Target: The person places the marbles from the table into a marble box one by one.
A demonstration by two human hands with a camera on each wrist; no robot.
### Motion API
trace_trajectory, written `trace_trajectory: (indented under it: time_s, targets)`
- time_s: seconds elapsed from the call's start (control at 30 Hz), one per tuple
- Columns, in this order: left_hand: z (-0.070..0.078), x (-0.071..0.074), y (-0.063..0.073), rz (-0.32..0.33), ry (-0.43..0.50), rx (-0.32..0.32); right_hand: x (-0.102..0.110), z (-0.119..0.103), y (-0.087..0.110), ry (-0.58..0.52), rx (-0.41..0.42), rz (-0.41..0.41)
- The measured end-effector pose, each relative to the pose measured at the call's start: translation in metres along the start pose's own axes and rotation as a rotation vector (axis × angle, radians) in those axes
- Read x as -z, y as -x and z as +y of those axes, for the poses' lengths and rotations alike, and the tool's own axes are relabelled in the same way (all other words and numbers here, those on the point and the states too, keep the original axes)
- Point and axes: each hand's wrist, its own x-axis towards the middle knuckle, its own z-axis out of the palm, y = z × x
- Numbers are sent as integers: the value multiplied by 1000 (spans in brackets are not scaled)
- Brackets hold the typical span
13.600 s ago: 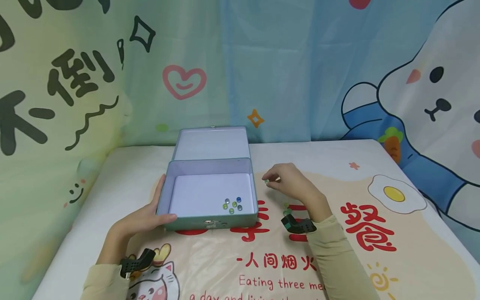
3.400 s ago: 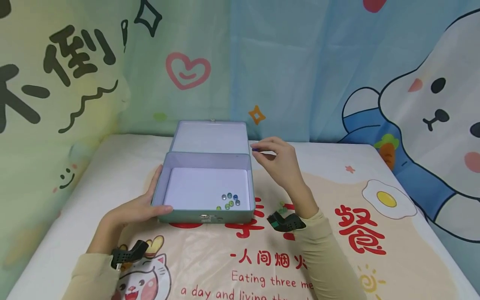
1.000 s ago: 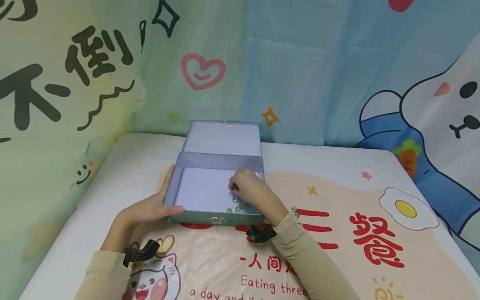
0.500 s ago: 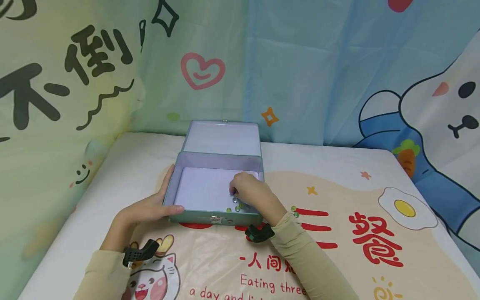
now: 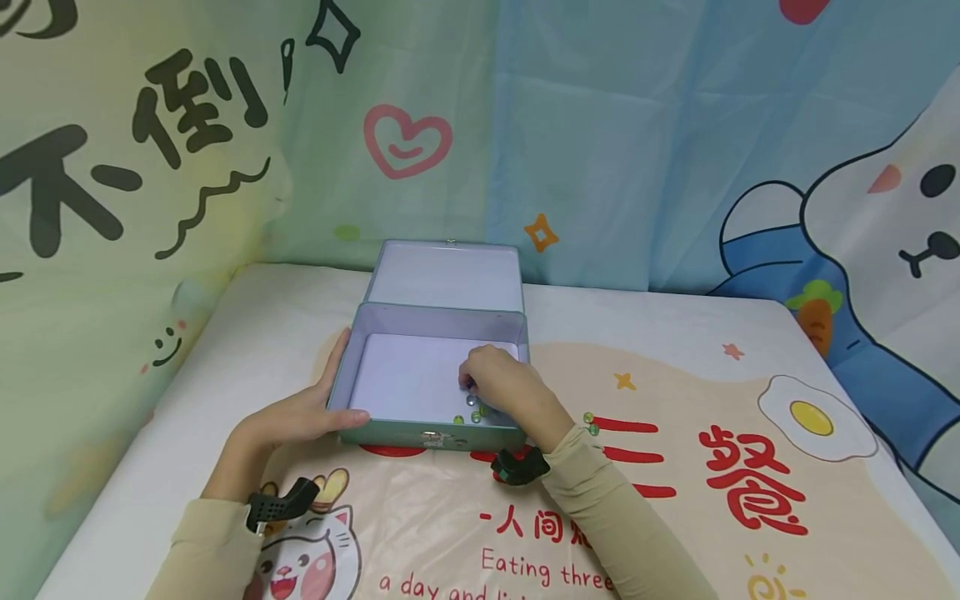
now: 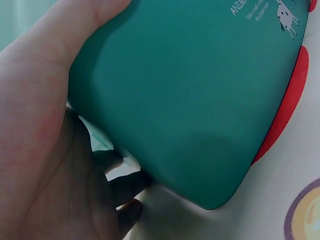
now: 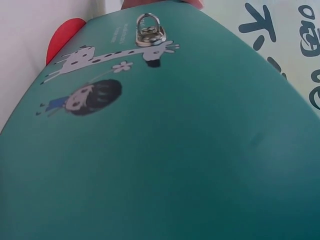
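Note:
A green tin box with a pale inside stands on the table, its lid tipped back. My left hand grips its left front corner, thumb over the front rim, fingers along the side wall. Inside, at the right, my right hand reaches down with curled fingers, a dark blue marble at the fingertips. Near it on the box floor lie a clear marble and several green ones, partly covered by the hand. The right wrist view shows only the box front with its metal clasp.
Two green marbles lie on the printed tablecloth, right of the box beside the right forearm. A cartoon curtain hangs close behind the raised lid.
The right hand has carried the dark blue marble from beside the lid down into the box, then sunk slightly lower over the last second. The left hand keeps its grip on the corner.

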Motion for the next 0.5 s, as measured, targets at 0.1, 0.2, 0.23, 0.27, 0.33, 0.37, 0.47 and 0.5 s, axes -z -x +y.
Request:
trace_trajectory:
  time_s: [0.1,0.2,0.23,0.27,0.33,0.37,0.47,0.5]
  targets:
    - [1,1,1,-1,0,0,0,0,1,2,16,8]
    - [1,1,1,-2,4,4,0,0,1,1,29,20]
    - [1,1,1,-3,6,6,0,0,2,-1,29,24]
    - [1,1,1,-2,5,9,0,1,2,-3,30,33]
    - [1,1,1,-2,10,9,0,1,3,-11,21,48]
    - [1,1,1,-3,11,8,-1,2,3,-13,16,56]
    - [0,0,1,-2,7,7,-1,2,3,-29,16,90]
    - [0,1,1,-3,6,7,-1,2,2,-41,13,99]
